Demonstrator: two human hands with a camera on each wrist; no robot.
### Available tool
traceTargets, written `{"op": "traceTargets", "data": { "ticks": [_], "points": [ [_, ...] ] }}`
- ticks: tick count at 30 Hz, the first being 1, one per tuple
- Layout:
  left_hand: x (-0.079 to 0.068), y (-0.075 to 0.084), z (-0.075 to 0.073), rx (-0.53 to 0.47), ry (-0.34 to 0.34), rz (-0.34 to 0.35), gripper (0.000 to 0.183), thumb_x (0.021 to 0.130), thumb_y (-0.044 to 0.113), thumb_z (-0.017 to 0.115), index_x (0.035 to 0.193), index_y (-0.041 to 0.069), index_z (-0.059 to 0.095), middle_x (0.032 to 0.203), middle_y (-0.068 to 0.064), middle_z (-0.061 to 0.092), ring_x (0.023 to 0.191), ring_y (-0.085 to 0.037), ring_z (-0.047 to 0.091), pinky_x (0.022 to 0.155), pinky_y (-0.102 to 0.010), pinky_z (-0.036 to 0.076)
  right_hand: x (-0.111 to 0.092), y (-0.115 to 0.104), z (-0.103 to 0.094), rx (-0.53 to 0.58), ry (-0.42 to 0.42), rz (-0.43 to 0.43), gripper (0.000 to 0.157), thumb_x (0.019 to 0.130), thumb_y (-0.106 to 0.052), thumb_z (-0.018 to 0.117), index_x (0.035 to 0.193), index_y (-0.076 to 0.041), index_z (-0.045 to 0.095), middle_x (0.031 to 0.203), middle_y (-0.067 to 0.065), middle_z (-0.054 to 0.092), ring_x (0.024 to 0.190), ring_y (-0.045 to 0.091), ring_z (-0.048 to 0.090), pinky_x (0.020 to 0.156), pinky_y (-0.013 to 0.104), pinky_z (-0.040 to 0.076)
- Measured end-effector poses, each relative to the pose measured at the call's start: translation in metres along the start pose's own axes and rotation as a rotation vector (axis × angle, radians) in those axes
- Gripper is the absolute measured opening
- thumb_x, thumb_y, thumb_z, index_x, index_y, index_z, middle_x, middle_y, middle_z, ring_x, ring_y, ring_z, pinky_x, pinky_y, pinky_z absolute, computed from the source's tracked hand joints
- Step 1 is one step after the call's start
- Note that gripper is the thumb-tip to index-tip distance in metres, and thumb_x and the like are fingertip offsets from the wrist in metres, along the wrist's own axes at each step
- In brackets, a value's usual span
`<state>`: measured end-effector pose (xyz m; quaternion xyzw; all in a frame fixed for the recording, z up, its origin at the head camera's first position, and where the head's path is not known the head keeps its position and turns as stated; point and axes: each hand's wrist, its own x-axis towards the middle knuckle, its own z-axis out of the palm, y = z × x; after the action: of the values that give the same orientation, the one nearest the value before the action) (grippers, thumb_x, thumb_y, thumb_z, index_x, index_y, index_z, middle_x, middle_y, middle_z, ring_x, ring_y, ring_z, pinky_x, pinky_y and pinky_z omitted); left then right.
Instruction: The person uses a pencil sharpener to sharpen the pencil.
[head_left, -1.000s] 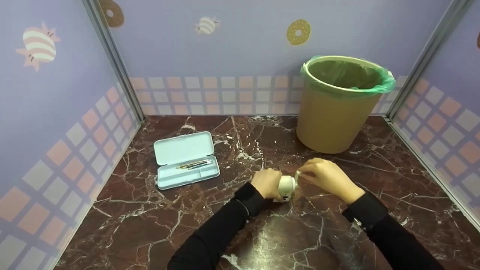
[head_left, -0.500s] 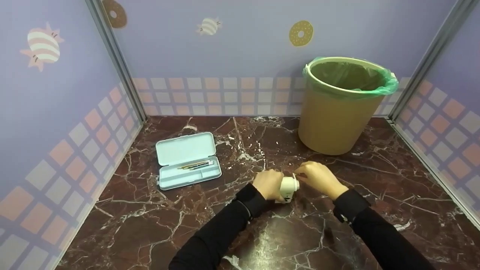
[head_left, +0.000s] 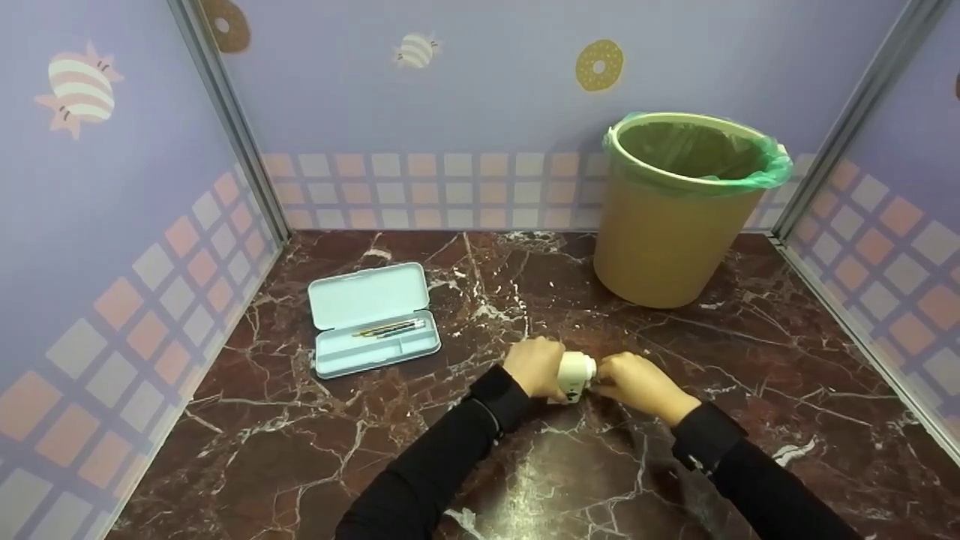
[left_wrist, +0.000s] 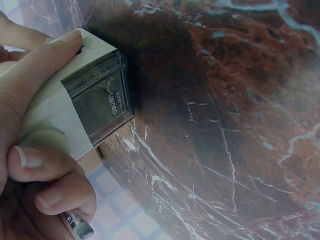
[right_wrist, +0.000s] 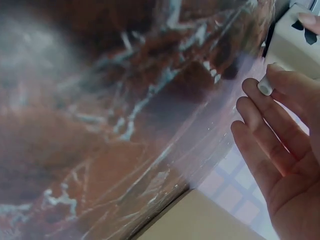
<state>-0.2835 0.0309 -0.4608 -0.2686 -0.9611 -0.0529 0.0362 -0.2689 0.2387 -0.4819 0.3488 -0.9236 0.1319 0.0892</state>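
fingers (left_wrist: 47, 165) (l.) round wht sharpener (left_wrist: 80, 97)

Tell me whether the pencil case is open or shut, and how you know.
Open: in the head view, the pencil case has its lid laid back, exposing the pencils inside.

open pale-blue pencil case (head_left: 367, 297), tan bin (head_left: 660, 244), green liner (head_left: 769, 175)
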Motion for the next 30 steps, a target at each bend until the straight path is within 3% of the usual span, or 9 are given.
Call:
{"op": "traceTargets", "data": {
  "ticks": [7,11,15,22,30],
  "points": [
    [0.001,-0.001,-0.001,-0.003,0.001,0.018,0.054,0.060,0.044,0.095,0.097,0.012,0.073,0.093,-0.003,0.078,0.084,-0.021,0.075,0.067,-0.038,0.061,-0.003,0.002,0.000,0.079,-0.011,-0.016,0.003,0.084,-0.008,0.080,0.083,-0.008,0.077,0.079,0.004,0.075,0.070,0.017,0.071,0.064,0.032,0.057],
    [0.001,-0.002,-0.002,0.001,0.007,0.028,0.053,0.060,0.044,0.095,0.096,0.012,0.072,0.092,-0.003,0.077,0.083,-0.021,0.074,0.067,-0.038,0.061,-0.003,0.004,-0.004,0.179,-0.034,0.045,0.006,0.086,-0.010,0.079,0.090,-0.005,0.079,0.083,0.005,0.079,0.071,0.013,0.071,0.065,0.030,0.058],
    [0.002,-0.004,-0.001,-0.013,-0.001,0.032,0.052,0.060,0.044,0.094,0.096,0.012,0.073,0.092,-0.003,0.077,0.082,-0.021,0.074,0.066,-0.038,0.060,-0.002,0.005,-0.010,0.200,-0.041,0.073,0.020,0.085,-0.016,0.082,0.098,-0.002,0.078,0.092,0.010,0.080,0.078,0.021,0.075,0.071,0.036,0.061],
    [0.005,-0.003,0.001,-0.023,-0.018,0.016,0.049,0.061,0.043,0.094,0.094,0.013,0.073,0.089,-0.002,0.077,0.078,-0.020,0.073,0.063,-0.036,0.058,0.005,0.004,-0.029,0.178,-0.071,0.123,0.054,0.080,-0.028,0.087,0.120,0.005,0.071,0.114,0.021,0.076,0.104,0.036,0.075,0.091,0.049,0.059],
    [0.021,0.017,0.002,-0.025,-0.021,0.019,0.047,0.062,0.045,0.094,0.094,0.016,0.075,0.089,0.000,0.078,0.077,-0.017,0.073,0.063,-0.034,0.058,0.011,0.004,-0.050,0.115,-0.106,0.108,0.062,0.074,-0.027,0.090,0.122,0.006,0.070,0.116,0.021,0.076,0.106,0.038,0.073,0.092,0.050,0.058]
  ]
}}
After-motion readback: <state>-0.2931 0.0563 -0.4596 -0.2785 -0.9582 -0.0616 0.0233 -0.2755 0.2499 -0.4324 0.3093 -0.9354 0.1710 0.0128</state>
